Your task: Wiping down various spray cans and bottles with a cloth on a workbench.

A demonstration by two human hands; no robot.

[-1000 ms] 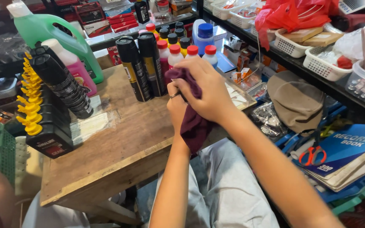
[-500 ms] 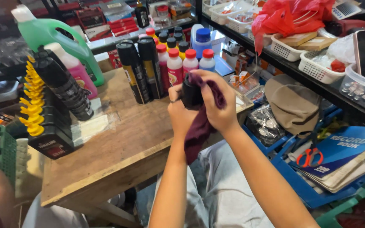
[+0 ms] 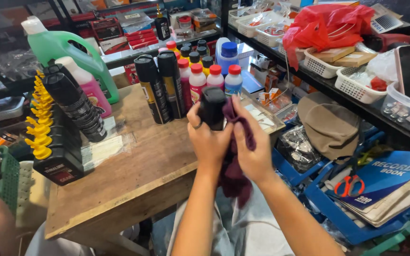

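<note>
Black plastic bottle [image 3: 212, 106] gripped upright in left hand [image 3: 209, 142], right hand [image 3: 252, 149] pressing maroon rag [image 3: 236, 175] against it; judged light, rigid, smooth, best held mid-body.

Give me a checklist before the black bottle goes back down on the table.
1. Left hand grips the black bottle: ok.
2. Right hand presses the maroon cloth on the bottle: ok.
3. Bottle upright: ok.
4. Bottle wiped clean: cannot tell.
5. Bare wood free on the table beside the spray cans: ok.
6. Cap tight: cannot tell.
</note>
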